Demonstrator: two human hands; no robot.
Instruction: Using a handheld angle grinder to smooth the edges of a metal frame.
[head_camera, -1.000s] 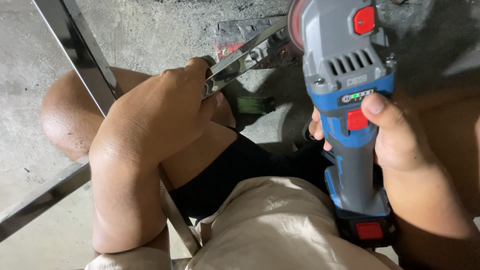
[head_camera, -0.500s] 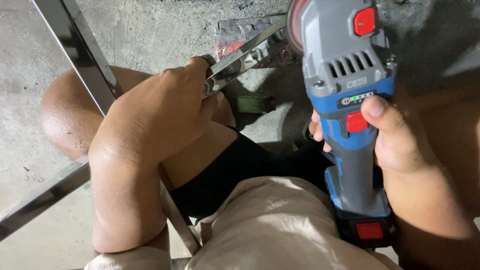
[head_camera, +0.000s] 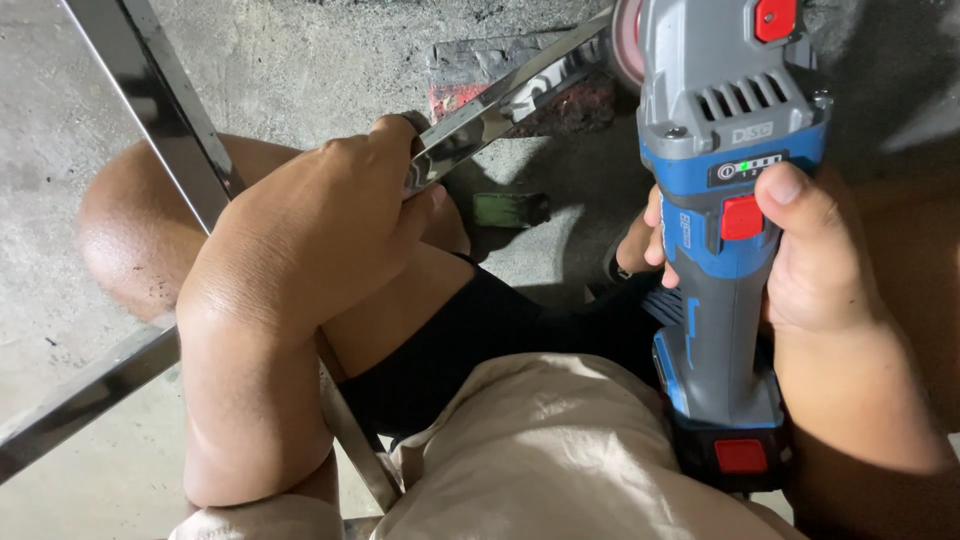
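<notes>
My left hand (head_camera: 320, 215) grips a shiny steel bar (head_camera: 500, 105) that slants up to the right. My right hand (head_camera: 800, 250) is wrapped around a blue and grey cordless angle grinder (head_camera: 725, 130), thumb beside its red switch. The grinder's disc (head_camera: 627, 40) sits at the top, touching or just beside the far end of the bar. A red battery latch (head_camera: 740, 455) shows at the grinder's base, near my lap.
Polished steel frame tubes (head_camera: 150, 90) run across the left, over my bent knee (head_camera: 130, 240). A reddish brick (head_camera: 520, 85) lies on the concrete floor under the bar. A small green object (head_camera: 510, 208) rests on the floor between my legs.
</notes>
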